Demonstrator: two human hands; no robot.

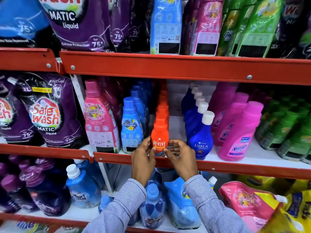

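A small orange Revive bottle stands at the front edge of the middle red shelf, first in a row of the same orange bottles running back. My left hand curls round its left side and my right hand curls round its right side, thumbs on the lower label. The bottle's base is hidden behind my fingers.
A blue softener bottle and a pink one stand left of the orange row. A blue Ujala bottle and pink Vanish bottles stand right. Purple pouches fill the left; more bottles and pouches sit on the shelves above and below.
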